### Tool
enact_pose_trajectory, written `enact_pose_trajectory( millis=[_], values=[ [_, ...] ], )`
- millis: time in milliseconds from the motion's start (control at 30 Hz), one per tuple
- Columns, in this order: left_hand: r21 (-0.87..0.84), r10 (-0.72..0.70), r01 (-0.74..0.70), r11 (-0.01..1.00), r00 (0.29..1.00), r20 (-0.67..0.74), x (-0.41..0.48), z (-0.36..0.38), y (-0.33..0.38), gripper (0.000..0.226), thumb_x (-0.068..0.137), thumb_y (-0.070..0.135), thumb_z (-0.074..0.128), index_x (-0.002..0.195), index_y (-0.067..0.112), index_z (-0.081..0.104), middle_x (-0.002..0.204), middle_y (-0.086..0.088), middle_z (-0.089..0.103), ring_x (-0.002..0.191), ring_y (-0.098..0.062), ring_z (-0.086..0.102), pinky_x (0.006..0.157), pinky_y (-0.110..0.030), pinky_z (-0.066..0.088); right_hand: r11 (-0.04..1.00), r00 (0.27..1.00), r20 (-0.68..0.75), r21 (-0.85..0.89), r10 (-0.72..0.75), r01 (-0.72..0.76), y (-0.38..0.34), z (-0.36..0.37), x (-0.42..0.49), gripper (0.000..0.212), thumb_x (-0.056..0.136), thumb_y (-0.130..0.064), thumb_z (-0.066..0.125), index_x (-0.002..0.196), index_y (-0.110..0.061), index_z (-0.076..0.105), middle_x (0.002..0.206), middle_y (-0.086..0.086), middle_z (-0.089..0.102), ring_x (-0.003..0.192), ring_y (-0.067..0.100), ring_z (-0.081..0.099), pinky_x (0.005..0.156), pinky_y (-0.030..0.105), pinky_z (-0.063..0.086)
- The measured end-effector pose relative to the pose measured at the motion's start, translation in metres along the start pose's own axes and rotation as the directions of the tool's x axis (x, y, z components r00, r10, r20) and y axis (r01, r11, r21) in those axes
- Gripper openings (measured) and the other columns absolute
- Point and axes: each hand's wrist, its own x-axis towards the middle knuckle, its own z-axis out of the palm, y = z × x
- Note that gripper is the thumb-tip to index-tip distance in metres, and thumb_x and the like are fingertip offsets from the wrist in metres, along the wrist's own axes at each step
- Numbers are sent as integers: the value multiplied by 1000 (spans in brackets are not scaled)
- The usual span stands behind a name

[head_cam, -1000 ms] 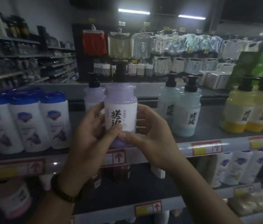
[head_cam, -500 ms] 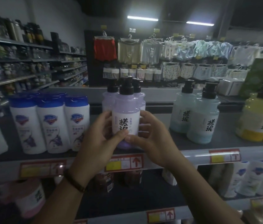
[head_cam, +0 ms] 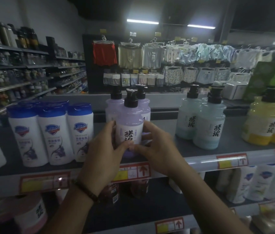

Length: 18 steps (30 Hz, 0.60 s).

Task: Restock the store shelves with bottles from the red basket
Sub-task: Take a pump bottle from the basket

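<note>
A purple pump bottle (head_cam: pixel 130 122) with a black pump and a white label stands at the front of the top shelf (head_cam: pixel 201 159). My left hand (head_cam: pixel 104 152) grips its left side and my right hand (head_cam: pixel 157 149) grips its right side, thumbs meeting over the lower label. Two more purple pump bottles (head_cam: pixel 112 107) stand right behind it. The red basket is not in view.
White bottles with blue caps (head_cam: pixel 54 132) stand to the left, pale blue pump bottles (head_cam: pixel 207 122) to the right, and yellow pump bottles (head_cam: pixel 268 122) at far right. Lower shelves hold more bottles. Hanging clothes (head_cam: pixel 167 54) fill the back wall.
Both hands have carried the purple bottle forward onto the shelf, in front of the two purple bottles. The view has shifted to the left.
</note>
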Motion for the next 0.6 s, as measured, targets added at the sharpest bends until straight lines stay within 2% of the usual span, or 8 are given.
enact_pose_trajectory(
  millis=[100, 267, 400, 467, 533, 600],
  values=[
    [33, 1, -1, 999, 1000, 0, 2, 0, -2, 54, 92, 25, 77, 138, 36, 51, 129, 15, 67, 115, -1, 65, 81, -14, 51, 1000, 1000, -1, 0, 16, -16, 0, 1, 1, 50, 85, -15, 88, 125, -33, 66, 111, -12, 73, 98, 1, 69, 80, 19, 59],
    [39, -13, 13, 999, 1000, 12, 4, 0, -4, 53, 94, 28, 73, 140, 37, 49, 128, 14, 68, 115, -2, 66, 91, -28, 58, 999, 1000, -26, -41, 14, -15, 1, 7, 7, 47, 82, -22, 88, 121, -36, 64, 116, -7, 72, 103, 11, 71, 88, 40, 63],
    [62, -26, 26, 998, 1000, 5, 7, -1, -4, 57, 94, 30, 74, 144, 34, 48, 130, 12, 68, 116, -5, 67, 95, -32, 58, 999, 998, -49, -21, 30, -31, 3, 9, 8, 49, 80, -23, 89, 121, -36, 64, 117, -7, 71, 102, 12, 72, 88, 42, 64],
    [70, -26, 26, 997, 1000, 1, 9, -1, -4, 57, 93, 31, 75, 144, 32, 49, 132, 11, 68, 118, -7, 67, 94, -30, 57, 999, 997, -66, -25, 31, -33, 4, 9, 8, 51, 80, -25, 89, 123, -35, 64, 118, -7, 71, 103, 12, 72, 88, 42, 64],
    [106, -21, 21, 994, 1000, 3, 8, -1, -4, 58, 94, 31, 74, 145, 31, 47, 132, 11, 68, 117, -7, 67, 86, -19, 52, 999, 997, -70, -32, 34, -36, 2, 9, 6, 50, 82, -25, 89, 124, -35, 64, 118, -7, 71, 103, 9, 71, 89, 40, 64],
    [126, -22, 20, 992, 1000, 10, 7, -1, -5, 60, 96, 29, 72, 148, 32, 44, 132, 9, 68, 117, -7, 66, 85, -17, 49, 998, 997, -65, -61, 30, -34, 1, 8, 4, 52, 82, -24, 89, 127, -35, 64, 118, -10, 72, 106, 6, 69, 91, 36, 62]
  ],
)
